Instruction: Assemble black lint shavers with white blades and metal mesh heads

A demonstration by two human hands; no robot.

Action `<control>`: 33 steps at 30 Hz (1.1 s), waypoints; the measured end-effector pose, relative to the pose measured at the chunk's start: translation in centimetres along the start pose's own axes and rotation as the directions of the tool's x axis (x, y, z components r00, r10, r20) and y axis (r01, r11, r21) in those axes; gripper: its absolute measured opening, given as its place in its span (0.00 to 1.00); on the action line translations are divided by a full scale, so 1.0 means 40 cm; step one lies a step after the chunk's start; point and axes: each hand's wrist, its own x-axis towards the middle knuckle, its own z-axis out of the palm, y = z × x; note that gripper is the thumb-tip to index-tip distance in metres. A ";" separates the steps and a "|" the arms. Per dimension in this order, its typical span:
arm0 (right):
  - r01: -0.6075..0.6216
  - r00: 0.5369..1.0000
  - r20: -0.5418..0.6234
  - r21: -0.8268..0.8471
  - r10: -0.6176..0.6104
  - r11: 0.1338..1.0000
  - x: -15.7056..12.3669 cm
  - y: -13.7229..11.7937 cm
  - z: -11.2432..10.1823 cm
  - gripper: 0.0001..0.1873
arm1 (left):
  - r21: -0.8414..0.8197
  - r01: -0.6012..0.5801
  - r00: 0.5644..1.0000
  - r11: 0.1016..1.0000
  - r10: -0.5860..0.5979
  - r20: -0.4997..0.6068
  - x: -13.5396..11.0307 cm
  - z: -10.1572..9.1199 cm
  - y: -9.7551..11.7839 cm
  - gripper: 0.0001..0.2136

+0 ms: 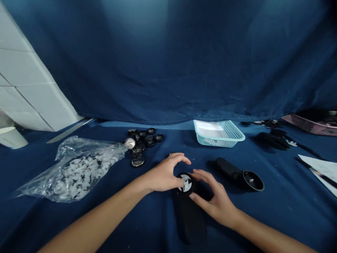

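A black handle-shaped part [191,214] lies on the blue cloth in front of me, its round head toward the far side. A small white plastic piece [186,182] sits in that head. My left hand [164,174] curls over the head from the left, thumb against the white piece. From the right, my right hand [214,198] cups the head with fingertips at the rim. Both hands are closed around the part.
A clear bag of white plastic pieces [76,168] lies at the left. A pile of round black and metal-mesh discs [140,142] sits behind my hands. A second black handle part [238,174], a light-blue basket [218,133], papers [322,168] and a pink tray [310,124] are at right.
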 end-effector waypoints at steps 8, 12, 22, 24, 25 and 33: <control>0.031 0.999 -0.011 -0.034 -0.031 0.999 0.000 0.004 0.003 0.32 | -0.276 0.234 0.971 0.932 -0.210 0.114 0.022 0.016 0.002 0.24; 0.053 0.998 -0.017 -0.037 -0.053 0.998 -0.002 0.006 0.002 0.32 | -0.399 0.317 0.948 0.860 -0.277 0.157 0.026 0.047 0.026 0.24; 0.012 1.000 -0.025 0.042 -0.011 0.999 -0.001 0.002 0.001 0.31 | -0.402 0.339 0.941 0.851 -0.304 0.149 0.016 0.040 0.012 0.30; -0.007 1.000 -0.025 0.053 0.009 0.999 0.000 0.001 0.000 0.31 | -0.426 0.326 0.945 0.844 -0.295 0.139 0.018 0.028 0.004 0.30; -0.014 1.000 -0.025 0.054 0.016 0.998 0.001 0.000 -0.001 0.31 | -0.436 0.322 0.946 0.840 -0.297 0.128 0.020 0.022 0.001 0.30; 0.007 1.000 -0.027 0.007 -0.007 1.000 -0.001 0.001 -0.001 0.30 | -0.558 0.317 0.947 0.767 -0.289 0.140 0.035 0.021 -0.021 0.26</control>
